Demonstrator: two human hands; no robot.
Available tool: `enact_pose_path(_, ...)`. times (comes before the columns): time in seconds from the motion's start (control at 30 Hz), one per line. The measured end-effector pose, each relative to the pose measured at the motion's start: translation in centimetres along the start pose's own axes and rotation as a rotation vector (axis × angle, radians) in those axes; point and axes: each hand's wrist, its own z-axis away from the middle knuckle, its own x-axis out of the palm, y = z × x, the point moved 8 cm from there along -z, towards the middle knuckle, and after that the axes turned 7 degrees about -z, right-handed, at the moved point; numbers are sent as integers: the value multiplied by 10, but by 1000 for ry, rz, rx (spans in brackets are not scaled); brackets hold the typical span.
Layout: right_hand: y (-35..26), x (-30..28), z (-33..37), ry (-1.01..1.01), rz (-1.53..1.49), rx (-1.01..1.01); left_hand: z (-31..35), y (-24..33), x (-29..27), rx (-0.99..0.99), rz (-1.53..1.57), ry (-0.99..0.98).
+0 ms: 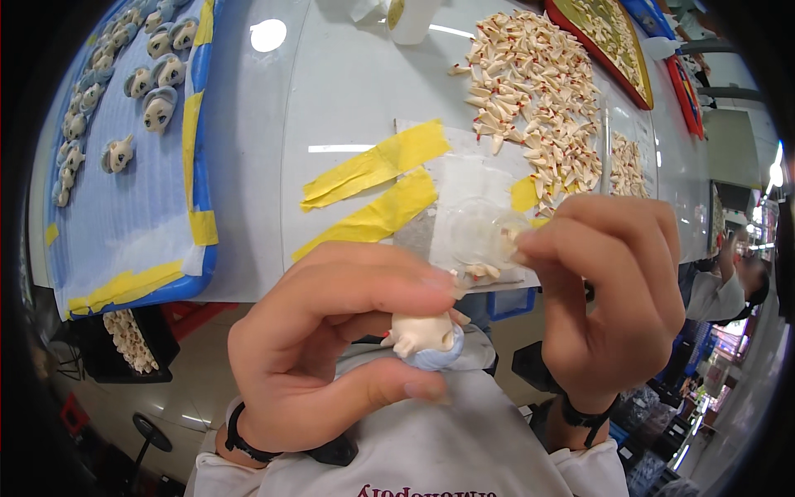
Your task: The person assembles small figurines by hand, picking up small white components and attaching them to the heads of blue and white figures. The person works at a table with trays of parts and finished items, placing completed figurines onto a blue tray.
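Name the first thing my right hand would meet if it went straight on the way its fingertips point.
Pointing left, the right hand would likely meet the clear round dish first; depth is unclear, so it might pass above.

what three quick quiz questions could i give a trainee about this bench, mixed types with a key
1. What does the person's left hand hold?
2. True or false: several doll heads lie in the blue tray at the left.
3. What colour are the two long tape strips in the middle of the table? a) red b) yellow c) green

Key: 1. A small cream doll head with light blue hair. 2. True. 3. b
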Motion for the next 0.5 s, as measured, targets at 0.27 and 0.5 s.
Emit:
enact_pose_path(0.27, -13, 1, 3, -200, -392, 180, 3, 6, 10, 10, -43, -43)
enact_pose_path(0.5, -16, -5, 16, -66, -392, 169, 10, 20, 14, 94, -244, -85)
